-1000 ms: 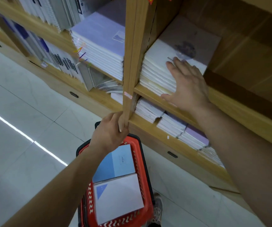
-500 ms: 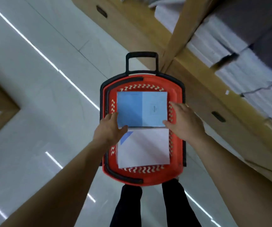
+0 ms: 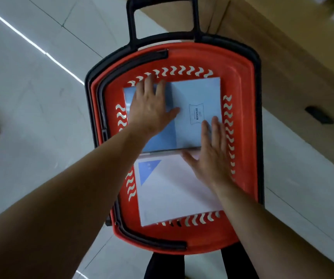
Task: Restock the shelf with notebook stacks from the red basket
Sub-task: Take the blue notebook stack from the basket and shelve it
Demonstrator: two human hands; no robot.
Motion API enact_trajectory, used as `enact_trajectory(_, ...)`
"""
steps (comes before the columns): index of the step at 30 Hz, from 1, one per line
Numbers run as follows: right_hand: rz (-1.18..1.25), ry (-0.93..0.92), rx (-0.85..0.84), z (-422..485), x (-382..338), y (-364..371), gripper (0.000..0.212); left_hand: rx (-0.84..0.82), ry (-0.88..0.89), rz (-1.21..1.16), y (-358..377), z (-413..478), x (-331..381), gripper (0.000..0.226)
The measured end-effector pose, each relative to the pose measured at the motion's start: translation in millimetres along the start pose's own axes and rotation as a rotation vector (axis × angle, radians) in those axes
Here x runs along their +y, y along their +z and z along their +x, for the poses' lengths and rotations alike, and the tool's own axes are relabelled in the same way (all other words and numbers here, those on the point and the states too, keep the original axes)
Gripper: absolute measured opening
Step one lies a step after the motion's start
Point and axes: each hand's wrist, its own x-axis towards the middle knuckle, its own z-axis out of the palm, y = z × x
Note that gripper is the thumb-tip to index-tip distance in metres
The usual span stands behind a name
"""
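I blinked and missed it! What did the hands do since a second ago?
Both hands came off the shelf, down to the red basket: left hand and right hand now lie flat on the blue notebook stack. Nothing lifted; the white stack stays beside it.

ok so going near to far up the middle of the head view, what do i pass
dark trouser legs → red basket's near rim → white notebook stack → blue notebook stack → basket's far rim → black pull handle
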Motion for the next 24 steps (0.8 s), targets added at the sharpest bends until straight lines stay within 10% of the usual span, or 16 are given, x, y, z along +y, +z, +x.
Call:
enact_trajectory(13, -0.04, 0.012, 0.11, -1, 2, 18, 0.106, -0.381, 0.093, 0.043, -14, 67, -12, 0.095)
enact_trajectory(24, -0.06, 0.026, 0.095, -1, 5, 23, 0.109, -0.281, 0.1, 0.041, -16, 52, -11, 0.091)
